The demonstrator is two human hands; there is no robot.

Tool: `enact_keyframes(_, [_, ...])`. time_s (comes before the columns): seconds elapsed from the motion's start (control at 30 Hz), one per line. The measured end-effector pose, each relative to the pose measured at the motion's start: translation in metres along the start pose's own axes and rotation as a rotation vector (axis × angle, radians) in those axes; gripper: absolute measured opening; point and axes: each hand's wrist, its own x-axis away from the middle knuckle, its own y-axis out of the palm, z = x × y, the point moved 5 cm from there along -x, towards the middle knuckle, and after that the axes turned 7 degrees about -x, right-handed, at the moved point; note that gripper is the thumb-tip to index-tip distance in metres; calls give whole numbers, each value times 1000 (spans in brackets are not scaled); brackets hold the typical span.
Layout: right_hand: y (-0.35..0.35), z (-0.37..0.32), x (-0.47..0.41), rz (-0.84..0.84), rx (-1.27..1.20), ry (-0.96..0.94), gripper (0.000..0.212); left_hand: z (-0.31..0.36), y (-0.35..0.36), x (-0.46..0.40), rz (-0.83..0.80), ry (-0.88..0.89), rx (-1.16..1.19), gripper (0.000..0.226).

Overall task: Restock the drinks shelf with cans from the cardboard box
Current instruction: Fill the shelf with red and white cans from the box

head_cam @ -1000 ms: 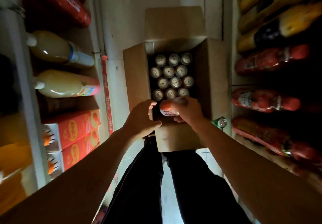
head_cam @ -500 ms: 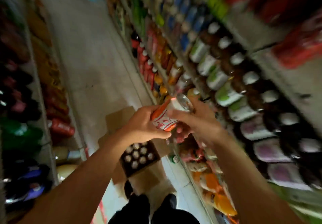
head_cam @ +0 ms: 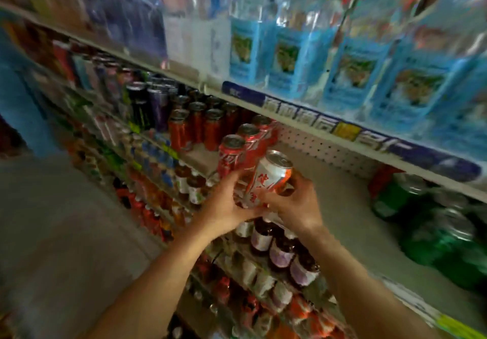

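While both hands curl round it, left hand [head_cam: 224, 208] and right hand [head_cam: 295, 207], the white-and-orange aluminium can [head_cam: 266, 178] tilts above the pale shelf board's [head_cam: 329, 196] front edge, just beside red cola cans [head_cam: 234, 154]; green bottles [head_cam: 427, 222] stand right.

Can [head_cam: 268, 178]: white and orange-red body with red lettering, silver top with the pull tab unopened, tilted so the top leans up and to the right, held off the shelf [head_cam: 329, 180] just above its front edge, fingers of both hands curled round the lower half. Shelf: pale board with a perforated white back panel, bare in the middle stretch right of the can. Red cans [head_cam: 233, 154] stand upright in a row running from near the front edge back toward the panel, the nearest one just beside the held can on its left; contact between them cannot be told.
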Motion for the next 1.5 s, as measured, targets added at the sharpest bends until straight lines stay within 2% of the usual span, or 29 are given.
enact_keyframes(0.07, [-11,8,-12,70,23,6,36,2,3,-11,-29,79,-187,65])
enact_keyframes(0.2, [-9,23,-28,55,27,74,52,-11,5,-19,-152,176,-494,40])
enact_keyframes(0.27, [-4,27,-35,46,36,82,53,-14,6,-21,-195,250,-599,37])
enact_keyframes(0.4, [-1,31,-50,94,86,97,55,-21,6,-28,-263,266,-721,43])
enact_keyframes(0.53, [3,53,-55,144,128,154,69,-25,6,-34,-291,304,-731,46])
enact_keyframes(0.83, [-8,79,-94,312,160,229,47,-28,8,-35,-372,344,-802,55])
enact_keyframes(0.97, [-14,86,-118,390,218,252,40,-27,3,-36,-338,381,-768,41])
enact_keyframes(1.03, [-16,87,-127,395,239,264,41,-28,2,-36,-296,406,-753,31])
enact_keyframes(1.13, [-19,90,-138,392,247,265,36,-30,0,-36,-270,422,-759,27])
enact_keyframes(1.33, [-21,98,-154,403,300,276,34,-33,-2,-39,-303,343,-677,38])
enact_keyframes(1.5, [-21,102,-162,423,298,338,41,-36,-2,-39,-317,307,-678,49])
